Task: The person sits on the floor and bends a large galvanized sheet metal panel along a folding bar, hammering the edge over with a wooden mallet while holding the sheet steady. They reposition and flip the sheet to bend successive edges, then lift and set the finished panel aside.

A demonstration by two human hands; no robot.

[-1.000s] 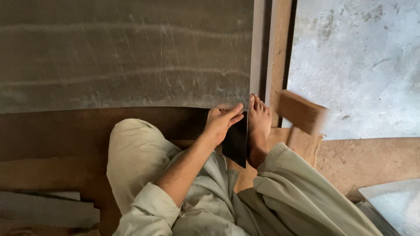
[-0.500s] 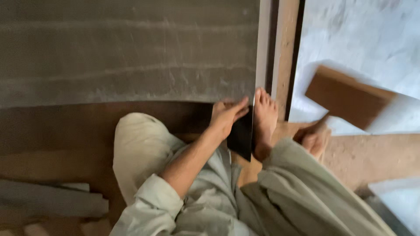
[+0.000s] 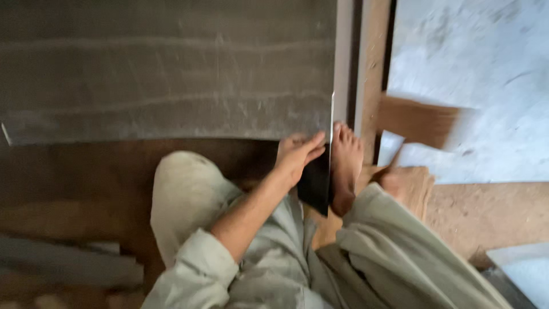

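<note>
I sit on the floor with my knees bent. My left hand (image 3: pixel 297 153) grips the top edge of a thin dark metal plate (image 3: pixel 316 186) that stands on edge. The plate is pressed against the inner side of my bare foot (image 3: pixel 346 166). My right hand (image 3: pixel 398 182), blurred by motion, holds a wooden block (image 3: pixel 420 120) by a thin handle, raised just right of the foot. The block hangs above the pale floor and is apart from the plate.
A large grey sheet (image 3: pixel 171 74) lies flat ahead of me. A wooden beam (image 3: pixel 372 63) runs away along its right edge. Pale concrete floor (image 3: pixel 486 68) is on the right, a brown board (image 3: pixel 492 212) under my right leg, and grey strips (image 3: pixel 63 266) at lower left.
The wooden block swung out to the right and has come back left toward the foot. My left hand has stayed on the dark plate by the foot.
</note>
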